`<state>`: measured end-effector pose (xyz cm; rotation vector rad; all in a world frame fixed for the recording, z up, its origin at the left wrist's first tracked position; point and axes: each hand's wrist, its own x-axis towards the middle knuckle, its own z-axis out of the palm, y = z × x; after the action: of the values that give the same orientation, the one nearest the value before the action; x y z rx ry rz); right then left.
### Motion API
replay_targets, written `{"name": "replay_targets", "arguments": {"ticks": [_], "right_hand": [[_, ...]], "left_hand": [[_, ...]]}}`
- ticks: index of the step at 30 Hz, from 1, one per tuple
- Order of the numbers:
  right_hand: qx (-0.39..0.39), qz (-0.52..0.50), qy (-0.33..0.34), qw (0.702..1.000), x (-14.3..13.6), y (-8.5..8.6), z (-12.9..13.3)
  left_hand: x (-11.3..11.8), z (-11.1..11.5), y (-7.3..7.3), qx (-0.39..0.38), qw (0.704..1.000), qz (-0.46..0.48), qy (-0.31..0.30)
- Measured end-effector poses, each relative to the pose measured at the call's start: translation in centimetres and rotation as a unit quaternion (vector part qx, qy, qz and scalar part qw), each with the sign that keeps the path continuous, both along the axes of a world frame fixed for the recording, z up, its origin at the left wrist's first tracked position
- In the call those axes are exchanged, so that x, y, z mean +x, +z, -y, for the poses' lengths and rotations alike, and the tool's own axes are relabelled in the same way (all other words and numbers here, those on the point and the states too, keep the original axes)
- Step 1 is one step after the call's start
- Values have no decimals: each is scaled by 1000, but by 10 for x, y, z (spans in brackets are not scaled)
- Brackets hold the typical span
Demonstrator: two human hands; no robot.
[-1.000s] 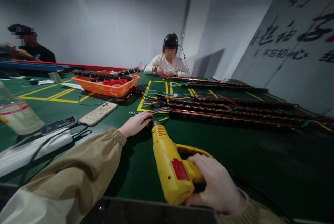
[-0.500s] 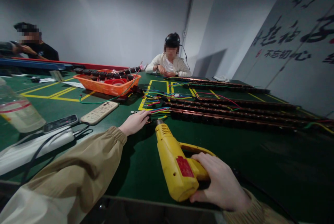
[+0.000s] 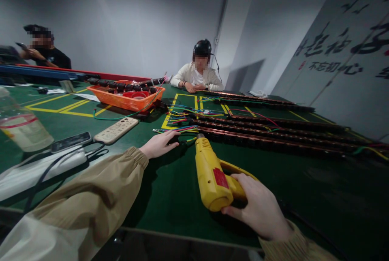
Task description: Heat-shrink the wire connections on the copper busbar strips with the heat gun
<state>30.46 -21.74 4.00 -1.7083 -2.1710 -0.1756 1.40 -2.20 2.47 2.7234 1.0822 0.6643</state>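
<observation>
My right hand (image 3: 258, 204) is wrapped round the handle of a yellow heat gun (image 3: 212, 176) with a red label. Its metal nozzle points away from me, close to the yellow-green end of a wire (image 3: 191, 140). On the left, my left hand (image 3: 159, 144) lies at the ends of several coloured wires (image 3: 187, 129), its thumb apart from its outstretched fingers. The fingertips touch or rest by these wires; exactly which I cannot tell. The wires come from long dark strips with copper-coloured edges (image 3: 258, 137) that run off to the right.
An orange basket (image 3: 127, 101) with dark parts stands at the back left. Nearer are a phone-like device (image 3: 71, 142), a beige patterned case (image 3: 116, 130), a white power strip (image 3: 45, 172) and a bottle (image 3: 26, 131). One person (image 3: 197, 74) sits opposite, another (image 3: 48, 50) far left.
The heat gun has moved right and slightly away from me with my right hand. My left thumb has spread from the fingers, and that hand has shifted slightly right.
</observation>
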Motion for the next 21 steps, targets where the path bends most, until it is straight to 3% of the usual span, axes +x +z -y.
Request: {"name": "replay_targets", "arguments": {"ticks": [21], "right_hand": [[97,-10,111,989,-31,-4,18]], "left_hand": [[1,-4,-2,2,999,27,17]]}}
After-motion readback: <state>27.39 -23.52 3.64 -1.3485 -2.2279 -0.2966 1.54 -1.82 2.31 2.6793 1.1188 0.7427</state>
